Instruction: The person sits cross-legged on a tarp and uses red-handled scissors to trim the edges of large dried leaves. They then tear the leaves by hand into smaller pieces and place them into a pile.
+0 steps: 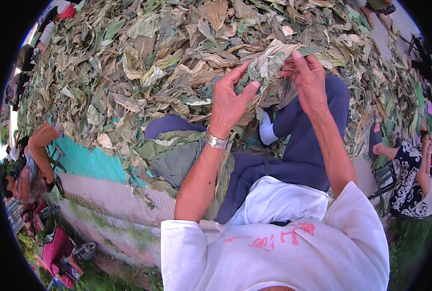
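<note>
A crumpled, half-dried broad leaf (pixel 268 65), pale green and tan, is stretched between my two hands above the heap. My left hand (pixel 232 96), with a metal watch (pixel 217 142) at its wrist, holds the leaf's lower left side between thumb and fingers. Its upper right end is pinched in my right hand (pixel 308 78), thumb on top. Beneath my left forearm rests a stack of flattened, larger green leaves (pixel 179 160), partly hidden by the arm. My legs, in dark blue trousers (pixel 303 145), are bent among the leaves.
A wide heap of withered leaves (pixel 128 69) spreads in front and to both sides. Part of a turquoise sheet (pixel 88 160) shows at its left edge, beside a concrete ledge (pixel 118 196). People sit at both sides, one near a dark folding chair (pixel 385 182). A wheeled vehicle (pixel 87 251) stands lower left.
</note>
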Available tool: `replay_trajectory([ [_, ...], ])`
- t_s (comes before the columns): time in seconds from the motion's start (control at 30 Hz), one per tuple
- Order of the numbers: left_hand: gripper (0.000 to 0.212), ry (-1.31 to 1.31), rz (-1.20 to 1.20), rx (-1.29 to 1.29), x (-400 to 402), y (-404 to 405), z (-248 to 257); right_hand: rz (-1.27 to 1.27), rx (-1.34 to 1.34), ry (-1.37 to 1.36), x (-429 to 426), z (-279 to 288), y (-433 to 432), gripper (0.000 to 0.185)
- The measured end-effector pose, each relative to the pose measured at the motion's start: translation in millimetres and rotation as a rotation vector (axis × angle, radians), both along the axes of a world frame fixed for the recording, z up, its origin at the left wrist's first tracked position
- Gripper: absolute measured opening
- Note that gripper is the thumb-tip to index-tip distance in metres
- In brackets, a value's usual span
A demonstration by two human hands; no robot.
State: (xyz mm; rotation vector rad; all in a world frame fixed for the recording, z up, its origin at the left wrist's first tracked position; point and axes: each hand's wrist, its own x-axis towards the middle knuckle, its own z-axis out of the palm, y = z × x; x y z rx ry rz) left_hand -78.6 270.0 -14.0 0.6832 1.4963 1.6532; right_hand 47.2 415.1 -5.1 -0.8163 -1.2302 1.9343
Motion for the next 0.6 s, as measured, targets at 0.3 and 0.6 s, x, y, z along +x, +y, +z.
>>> replay_trajectory([
  [0.3, 0.043, 0.012, -0.093, -0.042, 0, -1, -5, 0.048, 0.191, -0.069, 32, 40, 9, 0.04],
  [0.6, 0.058, 0.494, -0.137, 0.083, 3, -4, 9, 0.094, 0.222, -0.276, 43, 39, 17, 0.021],
])
